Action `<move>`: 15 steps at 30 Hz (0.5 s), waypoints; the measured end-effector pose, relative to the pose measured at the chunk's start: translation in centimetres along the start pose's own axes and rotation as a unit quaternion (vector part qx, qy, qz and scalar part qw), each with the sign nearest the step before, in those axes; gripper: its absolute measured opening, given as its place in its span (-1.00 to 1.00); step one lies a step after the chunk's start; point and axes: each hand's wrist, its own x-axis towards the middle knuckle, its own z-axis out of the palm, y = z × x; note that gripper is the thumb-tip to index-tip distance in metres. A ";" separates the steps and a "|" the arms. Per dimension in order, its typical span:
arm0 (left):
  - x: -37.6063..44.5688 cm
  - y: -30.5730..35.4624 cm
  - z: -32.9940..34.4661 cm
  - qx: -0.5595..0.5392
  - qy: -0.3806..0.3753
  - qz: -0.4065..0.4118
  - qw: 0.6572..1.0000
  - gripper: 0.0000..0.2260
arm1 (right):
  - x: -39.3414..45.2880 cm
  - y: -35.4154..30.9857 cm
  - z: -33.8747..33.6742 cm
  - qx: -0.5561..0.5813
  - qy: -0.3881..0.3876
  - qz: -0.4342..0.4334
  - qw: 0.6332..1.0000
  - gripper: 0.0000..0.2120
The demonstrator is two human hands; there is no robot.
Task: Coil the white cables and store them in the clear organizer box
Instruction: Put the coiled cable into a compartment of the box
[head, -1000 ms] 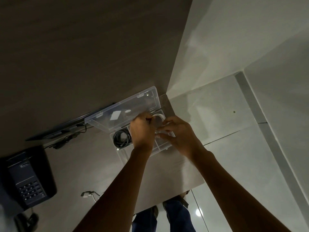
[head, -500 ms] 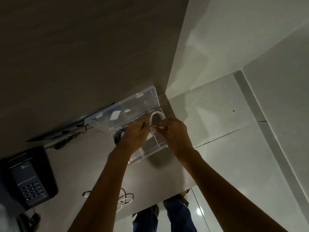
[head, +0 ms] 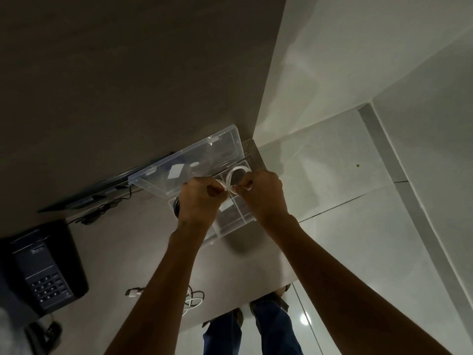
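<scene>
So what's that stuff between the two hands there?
A coiled white cable, pinched at its bottom by the left hand and the right hand, held over the clear organizer box. The head view shows it.

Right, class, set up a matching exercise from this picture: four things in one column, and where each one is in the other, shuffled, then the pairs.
Things:
1. white cable coil
2. loose white cable
3. black desk phone
4. organizer box lid

Places:
A. left edge of the desk
B. open, standing against the wall
C. pinched between the left hand and right hand
D. lying on the desk near its front edge

Pairs: 1-C, 2-D, 3-A, 4-B
</scene>
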 end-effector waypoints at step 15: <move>-0.5 1.1 1.4 -0.261 -0.086 -0.093 0.957 -0.88 | 0.4 -0.1 -1.6 0.026 -0.052 -0.029 0.998 -0.91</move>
